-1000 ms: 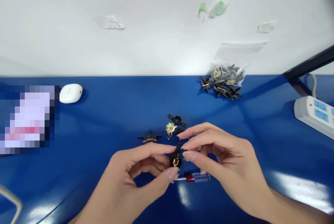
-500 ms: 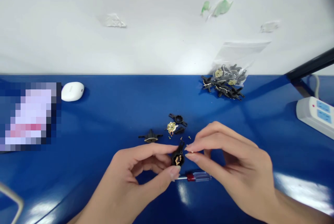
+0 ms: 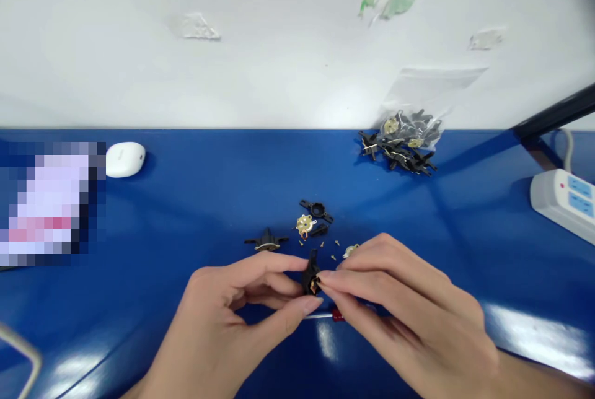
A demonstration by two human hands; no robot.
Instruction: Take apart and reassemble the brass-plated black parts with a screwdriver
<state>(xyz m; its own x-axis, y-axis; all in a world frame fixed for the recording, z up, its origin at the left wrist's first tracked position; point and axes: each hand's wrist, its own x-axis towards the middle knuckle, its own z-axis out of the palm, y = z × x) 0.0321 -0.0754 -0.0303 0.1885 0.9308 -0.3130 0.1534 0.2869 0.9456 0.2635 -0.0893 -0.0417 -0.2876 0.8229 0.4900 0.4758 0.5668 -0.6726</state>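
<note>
Pale wall [image 3: 279,70], bearing white and green scraps [image 3: 398,2], bordering the far edge of a glossy blue tabletop [image 3: 209,182]. Bright reflections [image 3: 542,337] lie across the tabletop's near part. A dark bar [image 3: 555,110] slants at far right.

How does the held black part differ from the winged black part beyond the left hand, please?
The held black part is in the left hand; the winged black part rests on the table. The held part shows coppery metal inside; the winged part, a pale edge. Both are black.
</note>
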